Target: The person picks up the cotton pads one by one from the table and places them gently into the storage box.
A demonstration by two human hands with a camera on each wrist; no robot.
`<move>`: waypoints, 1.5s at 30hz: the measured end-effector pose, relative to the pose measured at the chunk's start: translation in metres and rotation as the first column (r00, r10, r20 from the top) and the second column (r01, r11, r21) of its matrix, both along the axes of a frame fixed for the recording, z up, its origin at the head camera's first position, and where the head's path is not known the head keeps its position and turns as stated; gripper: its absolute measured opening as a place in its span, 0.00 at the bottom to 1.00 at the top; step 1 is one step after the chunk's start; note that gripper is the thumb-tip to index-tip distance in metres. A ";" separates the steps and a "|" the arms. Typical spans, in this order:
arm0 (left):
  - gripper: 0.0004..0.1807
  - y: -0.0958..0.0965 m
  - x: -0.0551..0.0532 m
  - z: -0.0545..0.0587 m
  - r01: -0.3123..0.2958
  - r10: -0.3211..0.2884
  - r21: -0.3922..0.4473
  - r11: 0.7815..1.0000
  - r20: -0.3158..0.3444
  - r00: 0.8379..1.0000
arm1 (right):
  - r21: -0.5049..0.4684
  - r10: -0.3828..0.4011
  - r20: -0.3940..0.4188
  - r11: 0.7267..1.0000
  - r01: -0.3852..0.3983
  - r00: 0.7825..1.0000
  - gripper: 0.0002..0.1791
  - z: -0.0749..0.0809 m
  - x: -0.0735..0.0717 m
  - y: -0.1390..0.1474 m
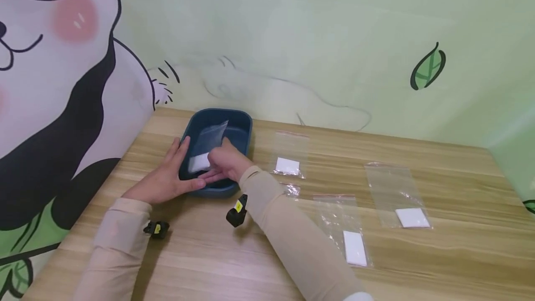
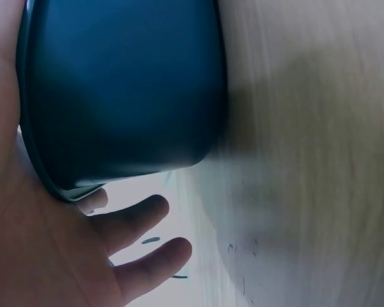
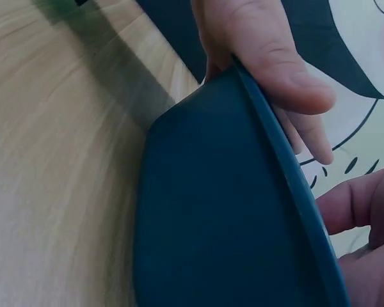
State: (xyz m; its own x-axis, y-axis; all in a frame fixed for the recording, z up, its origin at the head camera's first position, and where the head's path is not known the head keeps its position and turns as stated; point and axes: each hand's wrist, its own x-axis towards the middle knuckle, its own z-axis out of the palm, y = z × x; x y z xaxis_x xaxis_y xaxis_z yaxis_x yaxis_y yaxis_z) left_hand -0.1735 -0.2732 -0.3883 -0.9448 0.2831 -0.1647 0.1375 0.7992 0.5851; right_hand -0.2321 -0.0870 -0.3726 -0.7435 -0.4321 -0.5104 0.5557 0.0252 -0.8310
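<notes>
A dark blue plastic box (image 1: 217, 193) with rounded corners stands on the table's far left part. Inside it is a clear zip bag (image 1: 211, 136) with a white card-like piece (image 1: 199, 162) in its lower end. My right hand (image 1: 227, 159) reaches over the near right rim, its curled fingers pinching the bag at its edge; the fingertips are partly hidden. At the box's near left corner my left hand (image 1: 160, 181) rests against the rim, thumb along the near side. In the left wrist view its fingers (image 2: 155, 272) extend nearly straight past the box.
To the right lie several clear zip bags with white pieces: one near the wall (image 1: 291, 147), one further right (image 1: 394, 189), one nearer (image 1: 339, 219). Another bag (image 1: 292, 190) is partly covered by my right sleeve. A printed wall (image 1: 267, 36) borders the wooden table (image 1: 451, 245).
</notes>
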 end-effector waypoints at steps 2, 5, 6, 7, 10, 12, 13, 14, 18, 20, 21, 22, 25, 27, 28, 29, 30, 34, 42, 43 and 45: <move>0.66 0.000 0.000 0.000 0.001 -0.001 -0.002 1.000 0.002 1.000 | 0.055 0.008 0.018 0.998 -0.009 1.000 0.52 0.000 -0.001 0.000; 0.65 0.001 0.000 0.001 0.001 -0.001 0.003 1.000 0.012 1.000 | 0.131 0.017 -0.003 0.991 -0.017 1.000 0.53 0.001 -0.001 -0.001; 0.65 0.001 0.000 0.001 0.001 -0.001 0.003 1.000 0.014 1.000 | 0.157 0.017 -0.020 0.988 -0.013 1.000 0.54 0.002 0.000 -0.001; 0.65 0.001 0.000 0.001 -0.001 0.001 0.003 1.000 0.018 1.000 | 0.186 0.010 -0.040 0.982 -0.003 0.999 0.54 0.003 0.001 -0.001; 0.65 0.001 0.001 0.001 -0.002 0.002 -0.001 1.000 0.023 1.000 | 0.270 -0.023 -0.117 0.961 0.054 0.993 0.55 0.007 0.005 -0.004; 0.65 0.001 0.001 0.001 -0.001 0.001 -0.004 1.000 0.019 1.000 | 0.324 -0.031 -0.165 0.942 0.084 0.986 0.56 0.009 0.008 -0.006; 0.65 0.001 0.001 0.001 0.000 0.000 -0.004 1.000 0.017 1.000 | 0.352 -0.022 -0.184 0.932 0.087 0.983 0.55 0.010 0.009 -0.007; 0.65 0.001 0.001 0.001 0.002 -0.002 -0.005 1.000 0.014 1.000 | 0.377 -0.007 -0.201 0.923 0.084 0.980 0.55 0.011 0.010 -0.007; 0.65 0.001 0.001 0.002 0.006 -0.006 -0.008 1.000 0.006 1.000 | 0.470 0.084 -0.239 0.882 0.039 0.967 0.53 0.016 0.012 -0.007; 0.65 0.001 0.001 0.003 0.009 -0.009 -0.009 1.000 0.005 1.000 | 0.507 0.125 -0.253 0.862 0.022 0.959 0.53 0.018 0.012 -0.006; 0.65 0.001 0.001 0.003 0.009 -0.009 -0.011 1.000 0.006 1.000 | 0.521 0.137 -0.258 0.853 0.018 0.956 0.52 0.019 0.012 -0.006; 0.65 0.002 0.001 0.003 0.010 -0.010 -0.012 1.000 0.005 1.000 | 0.532 0.147 -0.264 0.846 0.017 0.953 0.52 0.020 0.012 -0.005; 0.65 0.002 0.001 0.003 0.011 -0.011 -0.017 1.000 0.005 1.000 | 0.564 0.177 -0.283 0.826 0.015 0.943 0.52 0.021 0.011 -0.003; 0.65 0.001 0.001 0.003 0.009 -0.009 -0.021 1.000 0.005 1.000 | 0.576 0.193 -0.294 0.817 0.012 0.936 0.51 0.022 0.011 -0.001; 0.65 0.002 0.001 0.003 0.007 -0.007 -0.022 1.000 0.005 1.000 | 0.579 0.201 -0.302 0.815 0.012 0.932 0.51 0.022 0.012 0.000; 0.65 0.002 0.001 0.003 0.005 -0.005 -0.023 1.000 0.007 1.000 | 0.577 0.206 -0.310 0.816 0.012 0.928 0.50 0.023 0.012 0.001; 0.65 0.002 0.001 0.003 0.004 -0.003 -0.024 1.000 0.008 1.000 | 0.570 0.212 -0.324 0.821 0.011 0.922 0.50 0.023 0.012 0.003; 0.64 0.004 0.000 0.003 -0.003 0.004 -0.035 0.999 0.017 1.000 | 0.528 0.234 -0.396 0.849 0.012 0.888 0.47 0.027 0.013 0.011; 0.65 0.004 -0.001 0.003 -0.005 0.006 -0.034 0.999 0.029 1.000 | 0.439 0.286 -0.452 0.896 -0.069 0.845 0.40 0.037 0.011 0.029; 0.65 0.004 -0.001 0.003 -0.005 0.006 -0.034 0.999 0.027 1.000 | 0.435 0.293 -0.447 0.897 -0.081 0.845 0.39 0.039 0.012 0.030; 0.65 0.003 -0.001 0.002 -0.005 0.006 -0.038 0.999 0.024 1.000 | 0.429 0.298 -0.438 0.899 -0.095 0.848 0.36 0.042 0.013 0.034</move>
